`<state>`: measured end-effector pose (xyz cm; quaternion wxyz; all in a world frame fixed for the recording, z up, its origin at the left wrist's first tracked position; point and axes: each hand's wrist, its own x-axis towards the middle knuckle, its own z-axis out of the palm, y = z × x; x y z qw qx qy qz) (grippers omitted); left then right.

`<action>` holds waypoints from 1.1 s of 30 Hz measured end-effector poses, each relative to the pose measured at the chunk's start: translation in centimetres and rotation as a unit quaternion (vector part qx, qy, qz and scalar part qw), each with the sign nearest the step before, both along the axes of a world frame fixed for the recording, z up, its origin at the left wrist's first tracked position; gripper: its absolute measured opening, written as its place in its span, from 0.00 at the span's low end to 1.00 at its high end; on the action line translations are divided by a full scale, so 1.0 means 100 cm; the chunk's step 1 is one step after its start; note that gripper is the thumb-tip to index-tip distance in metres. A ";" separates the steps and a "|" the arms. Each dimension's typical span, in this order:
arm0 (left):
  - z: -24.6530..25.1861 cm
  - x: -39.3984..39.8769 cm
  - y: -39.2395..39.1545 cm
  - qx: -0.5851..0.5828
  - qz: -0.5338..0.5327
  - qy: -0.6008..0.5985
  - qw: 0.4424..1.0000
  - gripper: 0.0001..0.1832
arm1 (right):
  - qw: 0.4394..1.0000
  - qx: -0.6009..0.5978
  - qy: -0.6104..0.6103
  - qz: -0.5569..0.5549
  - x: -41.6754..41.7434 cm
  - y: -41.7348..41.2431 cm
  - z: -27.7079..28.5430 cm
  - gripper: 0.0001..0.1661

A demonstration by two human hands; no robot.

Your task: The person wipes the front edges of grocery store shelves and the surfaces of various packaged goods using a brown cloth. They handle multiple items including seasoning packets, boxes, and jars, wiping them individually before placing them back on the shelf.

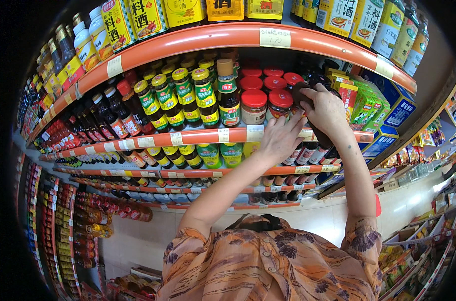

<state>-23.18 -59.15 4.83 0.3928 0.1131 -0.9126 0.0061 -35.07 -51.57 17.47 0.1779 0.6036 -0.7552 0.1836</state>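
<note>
My right hand [323, 107] grips a dark brown cloth [321, 131] at the right part of the second shelf. The cloth lies against the jars there and hangs over the shelf edge. My left hand [282, 137] reaches across the same edge, fingers apart, with its fingertips at the front of a jar partly hidden by the hands. Just left of the cloth stands a red-lidded glass jar [279, 103]. Beside it is another red-lidded jar [254, 107], with more red lids [275, 82] behind.
Sauce bottles with yellow caps [205, 98] stand left of the jars. An orange shelf edge [197, 32] with price tags runs above my hands. Green boxes [367, 105] sit to the right. Large oil bottles [100, 229] stand on the floor at left.
</note>
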 end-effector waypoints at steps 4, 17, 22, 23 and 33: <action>-0.001 -0.002 0.000 0.012 0.012 -0.021 1.000 0.26 | 0.997 -0.031 -0.023 0.067 0.000 0.009 0.004 0.19; 0.004 0.000 -0.002 0.027 -0.005 -0.042 0.999 0.21 | 0.990 -0.117 -0.025 0.071 0.016 0.033 -0.044 0.19; 0.007 0.001 0.000 0.034 -0.011 -0.045 0.998 0.23 | 0.975 -0.204 -0.051 0.072 -0.001 0.057 -0.036 0.18; 0.009 0.002 0.002 0.037 -0.013 -0.035 0.999 0.24 | 0.973 -0.226 -0.027 0.042 -0.007 0.058 -0.025 0.17; 0.005 0.000 -0.002 0.025 -0.011 -0.042 0.999 0.27 | 0.966 -0.243 0.087 -0.031 -0.062 0.041 -0.038 0.25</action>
